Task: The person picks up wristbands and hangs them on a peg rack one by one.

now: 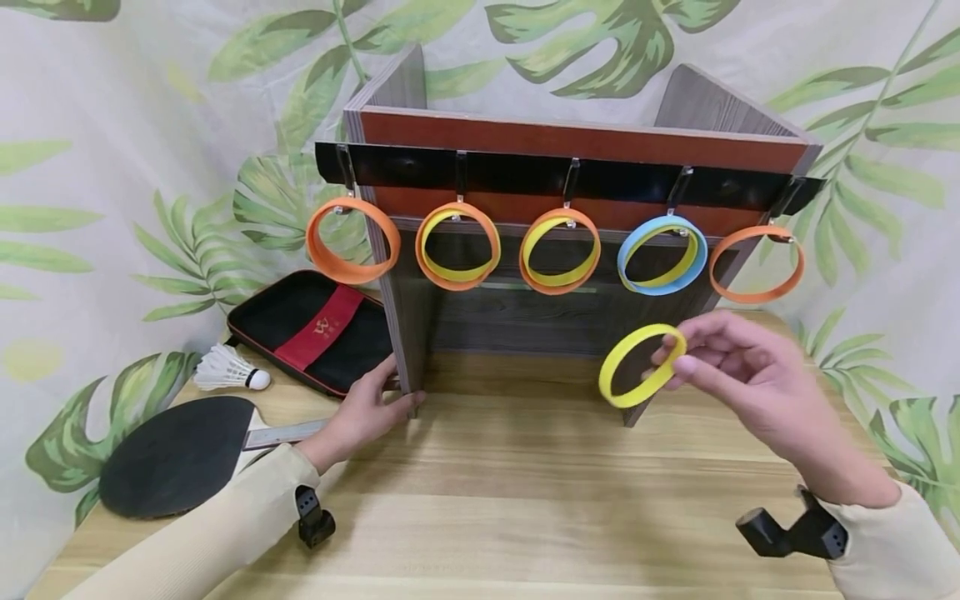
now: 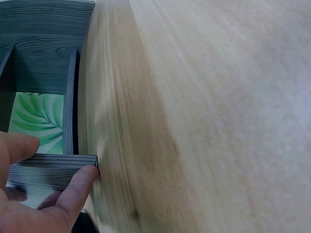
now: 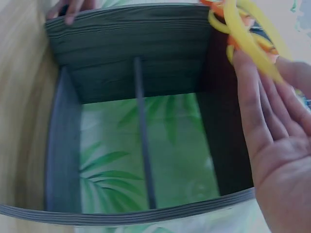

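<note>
My right hand (image 1: 757, 379) pinches a yellow wristband (image 1: 609, 385) between thumb and fingers, in front of the wooden stand's right side and below the hanging bands. At the stand's (image 1: 408, 321) left panel, my left hand (image 1: 367, 417) grips the lower front edge, also seen in the left wrist view. A black strip (image 1: 517, 173) with several hooks runs across the stand's front. An orange wristband (image 1: 313, 246) hangs at the far left. Two hooks hold orange and yellow bands together. A blue wristband (image 1: 654, 288) hangs with a yellow one, and an orange wristband (image 1: 763, 298) hangs far right.
Left of the stand lie a black case (image 1: 258, 312) with a red band, a white shuttlecock (image 1: 222, 368) and a black table tennis bat (image 1: 176, 458). The bat's handle passes behind my left hand. A leaf-patterned cloth (image 1: 172, 83) hangs behind the wooden table (image 1: 525, 525).
</note>
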A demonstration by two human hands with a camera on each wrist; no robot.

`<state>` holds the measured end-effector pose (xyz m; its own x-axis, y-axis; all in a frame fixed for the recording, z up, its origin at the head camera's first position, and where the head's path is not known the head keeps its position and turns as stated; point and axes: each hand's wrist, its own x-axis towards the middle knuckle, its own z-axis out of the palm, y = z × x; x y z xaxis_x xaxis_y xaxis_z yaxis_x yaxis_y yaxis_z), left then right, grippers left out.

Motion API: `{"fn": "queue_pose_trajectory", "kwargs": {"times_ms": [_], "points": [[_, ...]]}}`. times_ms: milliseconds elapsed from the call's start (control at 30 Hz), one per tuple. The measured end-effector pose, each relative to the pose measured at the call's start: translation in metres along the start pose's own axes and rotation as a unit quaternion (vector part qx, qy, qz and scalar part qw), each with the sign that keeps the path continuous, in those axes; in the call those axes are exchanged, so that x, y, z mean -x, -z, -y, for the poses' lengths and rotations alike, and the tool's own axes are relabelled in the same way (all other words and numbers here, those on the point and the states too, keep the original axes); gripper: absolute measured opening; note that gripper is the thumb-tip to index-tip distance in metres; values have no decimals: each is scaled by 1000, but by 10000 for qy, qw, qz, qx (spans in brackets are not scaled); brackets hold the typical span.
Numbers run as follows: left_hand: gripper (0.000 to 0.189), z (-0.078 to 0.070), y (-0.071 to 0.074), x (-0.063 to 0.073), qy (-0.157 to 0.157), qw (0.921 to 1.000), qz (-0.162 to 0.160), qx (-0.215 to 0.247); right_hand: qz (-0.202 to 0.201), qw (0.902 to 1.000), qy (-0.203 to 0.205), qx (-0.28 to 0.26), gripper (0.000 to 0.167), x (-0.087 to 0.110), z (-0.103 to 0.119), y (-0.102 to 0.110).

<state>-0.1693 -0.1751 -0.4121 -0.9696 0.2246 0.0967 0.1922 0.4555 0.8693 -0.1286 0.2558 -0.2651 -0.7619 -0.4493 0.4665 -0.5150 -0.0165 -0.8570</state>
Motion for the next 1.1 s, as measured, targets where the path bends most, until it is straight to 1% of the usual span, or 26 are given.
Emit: {"fn": "queue_pose_trajectory", "kwargs": {"times_ms": [67, 100, 167, 233, 333, 400, 533, 600, 667, 767, 867, 967, 1100], "points": [[69, 0, 0, 0, -8, 10000, -3, 26, -470, 9987, 171, -35, 31, 1, 6, 2], [68, 1, 0, 0, -1, 10000, -10, 40, -690, 9971, 279, -164, 30, 1, 9, 3], [68, 1, -1, 0, 12, 10000, -7, 82, -991, 9921, 529, -567, 29, 0, 12, 5], [68, 1, -1, 1, 8, 10000, 0, 90, -1203, 9828, 819, -1140, 29, -1, 13, 8], [67, 2, -2, 2, -4, 10000, -4, 50, -1509, 9677, 1055, -1722, 28, -2, 14, 11], [67, 2, -2, 3, -94, 9999, -37, -32, -1810, 9585, 1092, -1913, 28, -3, 16, 13], [66, 1, -1, 2, -263, 9995, -116, -110, -2502, 9402, 1147, -2010, 25, -6, 20, 17], [67, 1, -1, 1, -260, 9996, -111, -65, -2812, 9307, 1108, -2060, 24, -8, 22, 19], [67, 1, -1, 1, -188, 9998, -68, 23, -3048, 9245, 1023, -2049, 23, -9, 23, 20], [68, 2, -2, 1, -109, 9999, -11, 86, -3141, 9209, 908, -2121, 20, -9, 22, 22], [67, 2, -1, 0, -156, 9999, -18, 55, -3113, 9218, 826, -2158, 19, -9, 20, 23], [66, 2, 0, 0, -228, 9997, -39, 36, -3070, 9206, 770, -2286, 17, -10, 16, 25], [66, 1, 0, 0, -169, 9998, 0, 48, -3041, 9225, 647, -2288, 16, -9, 9, 25]]}}
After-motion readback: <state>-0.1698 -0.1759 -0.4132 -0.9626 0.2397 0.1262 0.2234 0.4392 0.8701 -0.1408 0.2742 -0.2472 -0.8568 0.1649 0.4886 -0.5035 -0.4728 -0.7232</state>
